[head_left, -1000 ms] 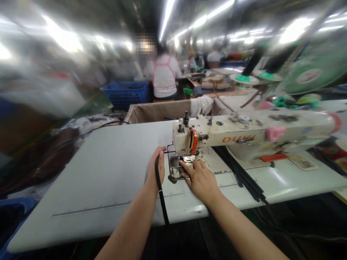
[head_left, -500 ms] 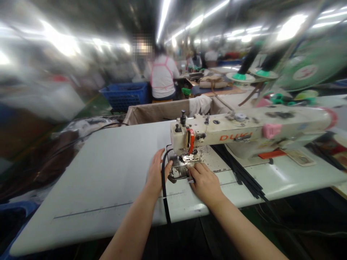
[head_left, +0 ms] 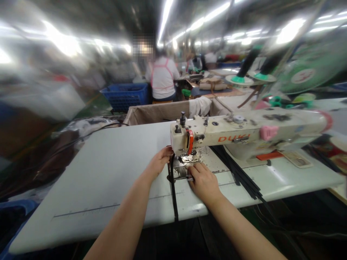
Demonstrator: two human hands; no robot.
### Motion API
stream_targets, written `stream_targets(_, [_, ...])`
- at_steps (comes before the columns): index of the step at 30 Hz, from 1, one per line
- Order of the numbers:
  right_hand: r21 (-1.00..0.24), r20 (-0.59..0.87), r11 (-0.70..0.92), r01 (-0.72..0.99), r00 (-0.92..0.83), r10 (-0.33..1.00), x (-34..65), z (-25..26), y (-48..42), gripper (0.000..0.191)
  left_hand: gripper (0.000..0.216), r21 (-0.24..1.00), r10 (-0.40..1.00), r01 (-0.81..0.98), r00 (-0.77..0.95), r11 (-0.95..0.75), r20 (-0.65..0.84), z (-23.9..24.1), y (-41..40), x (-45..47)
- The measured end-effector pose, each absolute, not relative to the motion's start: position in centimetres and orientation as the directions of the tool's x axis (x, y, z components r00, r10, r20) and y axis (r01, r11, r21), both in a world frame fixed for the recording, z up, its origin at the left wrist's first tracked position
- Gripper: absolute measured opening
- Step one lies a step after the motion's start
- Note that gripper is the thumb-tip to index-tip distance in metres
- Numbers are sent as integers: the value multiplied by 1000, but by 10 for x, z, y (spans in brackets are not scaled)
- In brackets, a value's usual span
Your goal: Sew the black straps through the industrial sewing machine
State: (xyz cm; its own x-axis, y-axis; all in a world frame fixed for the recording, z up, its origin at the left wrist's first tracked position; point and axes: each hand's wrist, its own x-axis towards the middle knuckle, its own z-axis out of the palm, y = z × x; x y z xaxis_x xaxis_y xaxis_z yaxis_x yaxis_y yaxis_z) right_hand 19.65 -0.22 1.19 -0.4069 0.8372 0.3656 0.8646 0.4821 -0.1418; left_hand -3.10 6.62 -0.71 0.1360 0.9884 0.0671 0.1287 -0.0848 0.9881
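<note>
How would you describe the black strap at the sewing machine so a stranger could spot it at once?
Find the cream sewing machine on the white table. At its needle end the left hand holds one black strap that runs to the near table edge and hangs over it. Unlike the bundle of black strips lying farther right, it is single and held.

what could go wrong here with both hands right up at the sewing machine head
1. The right hand rests right beside the presser foot; if the sewing machine runs, its fingers could be caught.
2. The black strap held by the left hand hangs off the table edge and might snag or feed crooked.
</note>
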Motion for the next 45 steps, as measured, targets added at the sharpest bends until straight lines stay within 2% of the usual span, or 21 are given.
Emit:
stream_targets(3, [-151, 369, 465, 872, -386, 845, 197, 11, -2, 23, 38, 992, 992, 125, 124, -21, 5, 0, 62, -31])
stream_targets(7, [-171, 376, 448, 877, -363, 853, 196, 10, -1, 21, 35, 947, 998, 317, 61, -48, 30, 1, 44, -27])
stream_targets(11, [-212, 395, 450, 868, -345, 851, 197, 10, -2, 28, 18, 794, 994, 606, -49, -45, 94, 2, 30, -23])
stream_targets(13, [-241, 409, 455, 857, -335, 849, 197, 9, -2, 31, 17, 712, 991, 702, -81, -18, 104, 4, 25, -23])
stream_targets(17, [-312, 435, 471, 825, -317, 843, 196, 5, -4, 39, 23, 605, 990, 796, -77, -9, 115, 6, 18, -23])
stream_targets(20, [-365, 435, 477, 800, -306, 847, 193, 3, -5, 34, 9, 523, 991, 852, -41, -32, 128, 5, 16, -24])
stream_targets(21, [-378, 427, 478, 793, -308, 850, 191, 4, -5, 31, 13, 505, 991, 862, -33, -39, 132, 4, 15, -24])
stream_targets(24, [-398, 379, 473, 786, -328, 865, 184, 10, -5, 22, 23, 514, 984, 854, -17, -78, 177, 3, 15, -26])
stream_targets(29, [-384, 260, 394, 835, -312, 914, 168, 27, -1, 20, 22, 619, 936, 750, 2, -234, 351, 2, 17, -27])
stream_targets(32, [-363, 205, 345, 865, -287, 936, 159, 33, 2, 19, 23, 642, 905, 701, 10, -310, 425, 3, 17, -27])
stream_targets(39, [-310, 110, 275, 910, -253, 961, 147, 37, 11, 23, 27, 642, 875, 641, 101, -421, 473, 7, 16, -25])
stream_targets(45, [-292, 88, 219, 931, -202, 975, 145, 37, 14, 27, 29, 630, 854, 602, 189, -491, 485, 7, 16, -26])
